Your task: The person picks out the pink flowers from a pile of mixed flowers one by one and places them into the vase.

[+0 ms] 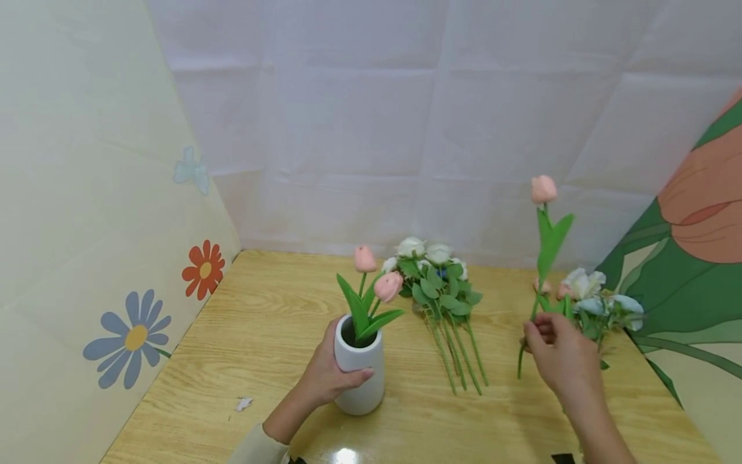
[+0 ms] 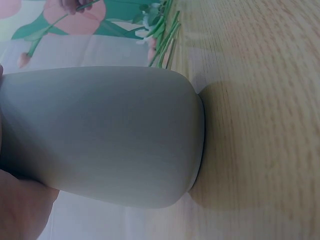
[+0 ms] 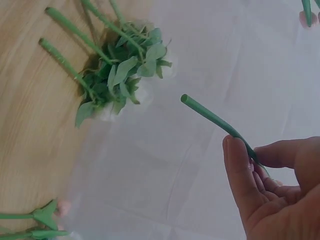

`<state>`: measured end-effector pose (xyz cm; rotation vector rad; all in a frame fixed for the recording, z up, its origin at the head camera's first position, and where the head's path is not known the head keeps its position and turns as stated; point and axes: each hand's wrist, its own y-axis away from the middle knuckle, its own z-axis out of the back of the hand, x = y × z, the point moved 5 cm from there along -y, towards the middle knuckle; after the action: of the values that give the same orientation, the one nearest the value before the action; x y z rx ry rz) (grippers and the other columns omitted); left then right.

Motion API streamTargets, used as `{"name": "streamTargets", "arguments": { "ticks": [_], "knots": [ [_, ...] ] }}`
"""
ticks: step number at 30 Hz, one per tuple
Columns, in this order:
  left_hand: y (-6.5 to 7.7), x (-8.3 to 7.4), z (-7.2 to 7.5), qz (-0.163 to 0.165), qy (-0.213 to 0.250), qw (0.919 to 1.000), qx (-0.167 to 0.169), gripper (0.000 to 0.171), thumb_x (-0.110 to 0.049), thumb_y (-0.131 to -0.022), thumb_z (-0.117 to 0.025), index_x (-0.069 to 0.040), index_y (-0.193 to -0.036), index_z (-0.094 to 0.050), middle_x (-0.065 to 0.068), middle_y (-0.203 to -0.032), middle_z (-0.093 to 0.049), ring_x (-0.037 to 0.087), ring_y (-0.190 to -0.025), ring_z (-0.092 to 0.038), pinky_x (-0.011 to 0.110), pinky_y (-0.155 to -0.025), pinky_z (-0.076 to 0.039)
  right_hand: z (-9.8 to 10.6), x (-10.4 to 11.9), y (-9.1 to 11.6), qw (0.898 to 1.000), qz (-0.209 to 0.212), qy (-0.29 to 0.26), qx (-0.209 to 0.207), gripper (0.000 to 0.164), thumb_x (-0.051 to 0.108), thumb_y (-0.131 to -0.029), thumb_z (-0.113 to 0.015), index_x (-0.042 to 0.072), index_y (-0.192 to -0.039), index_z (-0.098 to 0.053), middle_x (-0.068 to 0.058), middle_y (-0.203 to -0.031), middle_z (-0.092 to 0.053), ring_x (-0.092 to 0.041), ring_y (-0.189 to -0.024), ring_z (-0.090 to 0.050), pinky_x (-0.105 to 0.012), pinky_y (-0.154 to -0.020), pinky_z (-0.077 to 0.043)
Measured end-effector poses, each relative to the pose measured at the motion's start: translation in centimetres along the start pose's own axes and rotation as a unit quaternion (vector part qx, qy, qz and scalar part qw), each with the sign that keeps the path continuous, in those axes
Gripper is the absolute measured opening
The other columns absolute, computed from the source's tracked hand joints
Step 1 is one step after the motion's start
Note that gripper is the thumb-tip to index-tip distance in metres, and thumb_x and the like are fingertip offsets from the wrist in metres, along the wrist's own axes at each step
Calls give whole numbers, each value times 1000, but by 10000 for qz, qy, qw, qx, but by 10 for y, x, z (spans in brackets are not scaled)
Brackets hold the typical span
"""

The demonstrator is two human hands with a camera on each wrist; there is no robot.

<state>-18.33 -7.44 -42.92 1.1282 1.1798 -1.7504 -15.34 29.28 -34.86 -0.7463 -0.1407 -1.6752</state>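
Note:
My left hand [image 1: 335, 374] grips a white vase [image 1: 361, 380] around its side, the thumb across the front. The vase stands upright on the wooden table, and its smooth lower body [image 2: 115, 135] fills much of the left wrist view. Two pink tulips [image 1: 365, 259] with green leaves stand in it, their lower stems hidden inside. At the right, my right hand [image 1: 565, 354] pinches the stem of a single pink tulip [image 1: 543, 191] between thumb and fingers, holding it upright above the table. In the right wrist view the cut end of its stem [image 3: 207, 114] sticks out past the fingertips.
White roses [image 1: 438, 253] with leafy green stems lie behind and right of the vase. More flowers, white, pale blue and pink [image 1: 585, 283], lie beyond my right hand. A small white scrap [image 1: 244, 404] is on the table [image 1: 278, 290] at left. A pale cloth [image 1: 359, 129] hangs behind.

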Motion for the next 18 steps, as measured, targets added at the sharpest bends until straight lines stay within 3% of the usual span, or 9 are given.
{"name": "streamTargets", "arguments": {
  "ticks": [8, 18],
  "knots": [
    [0, 2, 0, 28, 7, 10000, 25, 93, -14, -75, -86, -7, -150, -31, 12, -127, -60, 29, -111, -61, 48, -94, -49, -1, 22, 5, 9986, 290, -123, -418, 25, 24, -101, -61, 1, -110, -65, -17, -98, -73, -35, -87, -70, -31, -62, -51],
    [0, 1, 0, 35, -13, 10000, 19, 93, -15, -75, -86, -7, -150, -31, 12, -127, -60, 29, -111, -61, 48, -94, -49, -5, 41, 6, 9970, 540, -380, -417, 22, 21, -100, -63, 0, -108, -65, -16, -97, -73, -32, -86, -71, -31, -66, -58]
  ]
}}
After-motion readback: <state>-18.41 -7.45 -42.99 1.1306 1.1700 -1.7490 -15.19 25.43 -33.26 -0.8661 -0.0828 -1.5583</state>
